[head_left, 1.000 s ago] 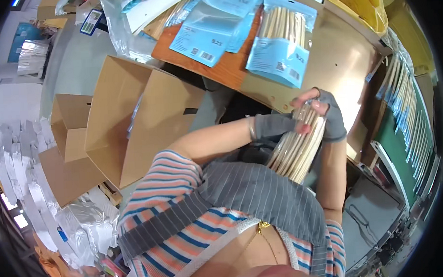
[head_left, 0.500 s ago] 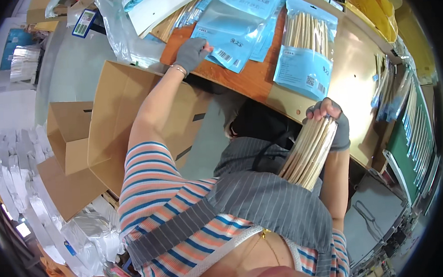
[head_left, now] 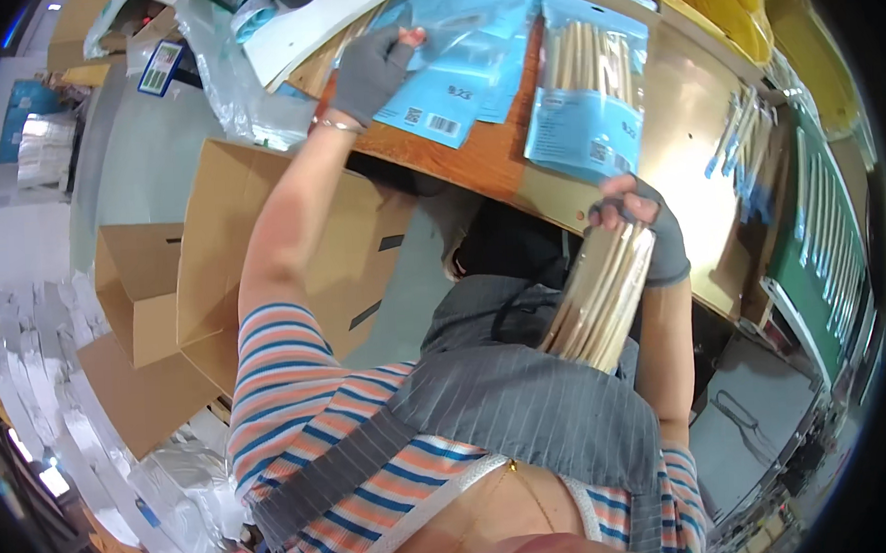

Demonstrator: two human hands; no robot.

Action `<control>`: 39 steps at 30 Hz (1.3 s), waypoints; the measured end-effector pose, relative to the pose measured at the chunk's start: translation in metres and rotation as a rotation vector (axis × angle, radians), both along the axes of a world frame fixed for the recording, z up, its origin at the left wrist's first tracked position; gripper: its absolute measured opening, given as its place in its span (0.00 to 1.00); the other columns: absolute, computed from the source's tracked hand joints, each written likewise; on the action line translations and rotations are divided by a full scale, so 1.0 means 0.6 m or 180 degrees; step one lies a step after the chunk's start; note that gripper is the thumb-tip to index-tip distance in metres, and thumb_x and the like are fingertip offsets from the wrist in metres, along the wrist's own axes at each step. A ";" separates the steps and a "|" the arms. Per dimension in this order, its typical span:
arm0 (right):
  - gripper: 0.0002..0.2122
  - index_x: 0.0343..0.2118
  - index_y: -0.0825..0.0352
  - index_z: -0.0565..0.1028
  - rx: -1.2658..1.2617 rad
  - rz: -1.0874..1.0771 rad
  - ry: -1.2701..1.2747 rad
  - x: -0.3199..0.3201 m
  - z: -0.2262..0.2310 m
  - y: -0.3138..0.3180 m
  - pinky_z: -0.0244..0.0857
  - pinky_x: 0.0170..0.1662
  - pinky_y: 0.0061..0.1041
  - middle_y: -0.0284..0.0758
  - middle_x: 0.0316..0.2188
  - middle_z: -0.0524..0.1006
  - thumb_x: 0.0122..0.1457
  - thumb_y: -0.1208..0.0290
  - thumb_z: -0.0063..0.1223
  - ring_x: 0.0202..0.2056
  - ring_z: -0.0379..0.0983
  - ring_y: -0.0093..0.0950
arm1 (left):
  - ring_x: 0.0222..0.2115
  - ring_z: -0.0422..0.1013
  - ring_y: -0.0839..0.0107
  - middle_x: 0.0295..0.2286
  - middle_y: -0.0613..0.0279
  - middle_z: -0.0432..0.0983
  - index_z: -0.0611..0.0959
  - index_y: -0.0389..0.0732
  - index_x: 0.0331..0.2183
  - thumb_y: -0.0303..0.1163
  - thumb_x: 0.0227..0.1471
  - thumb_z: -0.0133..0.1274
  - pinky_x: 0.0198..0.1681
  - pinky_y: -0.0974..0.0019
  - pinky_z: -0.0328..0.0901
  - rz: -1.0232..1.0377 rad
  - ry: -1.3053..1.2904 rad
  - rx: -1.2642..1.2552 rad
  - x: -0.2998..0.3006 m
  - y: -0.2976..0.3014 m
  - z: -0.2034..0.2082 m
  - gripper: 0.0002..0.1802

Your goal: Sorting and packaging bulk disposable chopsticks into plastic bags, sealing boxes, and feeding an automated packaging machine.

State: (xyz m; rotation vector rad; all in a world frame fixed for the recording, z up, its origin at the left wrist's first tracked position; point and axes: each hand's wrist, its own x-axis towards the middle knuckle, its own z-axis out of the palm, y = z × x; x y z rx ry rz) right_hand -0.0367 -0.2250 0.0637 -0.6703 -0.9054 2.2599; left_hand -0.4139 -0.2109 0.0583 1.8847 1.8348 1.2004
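Note:
My left hand (head_left: 372, 72), in a grey fingerless glove, is closed with thumb and fingertips pinched at the clear edge of a blue flat pouch (head_left: 433, 115). That pouch lies over other blue pouches on the brown tabletop. My right hand (head_left: 651, 228), gloved the same way, is closed around the upper end of a bundle of thin wooden sticks (head_left: 597, 303). The bundle slants down toward my apron and has a shiny look, like clear wrap. Just beyond the right hand lies a filled pouch (head_left: 585, 89), blue below and clear above, with wooden sticks inside.
Open cardboard boxes (head_left: 227, 258) stand at the left beside the table (head_left: 497, 163). Clear plastic film (head_left: 233, 87) hangs at its far left corner. More sticks (head_left: 742, 146) lie at the right, near a green rack (head_left: 812, 247). A yellow bag (head_left: 720, 12) sits at the back right.
My left hand has moved farther over the pouches, from the table's near edge to the pouch's clear part. My right hand keeps the stick bundle and has shifted slightly left. The view has tilted a little.

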 end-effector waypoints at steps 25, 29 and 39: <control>0.14 0.42 0.71 0.72 -0.0155 -0.0635 -0.0814 0.162 -0.070 -0.009 0.68 0.33 0.19 0.32 0.28 0.76 0.53 0.71 0.49 0.27 0.73 0.22 | 0.23 0.72 0.50 0.22 0.51 0.75 0.77 0.40 0.31 0.37 0.58 0.44 0.24 0.54 0.65 -0.1142 0.0212 0.0391 0.501 -0.030 -0.050 0.11; 0.10 0.40 0.66 0.73 0.0374 -0.1494 0.0257 0.147 -0.104 -0.029 0.69 0.34 0.21 0.32 0.30 0.76 0.59 0.68 0.48 0.31 0.74 0.21 | 0.23 0.72 0.52 0.22 0.52 0.74 0.76 0.39 0.28 0.32 0.55 0.48 0.24 0.58 0.65 -0.1595 0.0241 0.0649 0.501 -0.089 -0.011 0.08; 0.14 0.32 0.63 0.72 0.2886 -0.1571 -0.4462 0.236 -0.039 -0.222 0.65 0.27 0.30 0.37 0.23 0.74 0.43 0.66 0.62 0.23 0.72 0.36 | 0.19 0.68 0.66 0.19 0.56 0.71 0.76 0.37 0.27 0.35 0.51 0.56 0.25 0.67 0.63 -0.1586 -0.1072 -0.0849 0.497 -0.226 0.013 0.10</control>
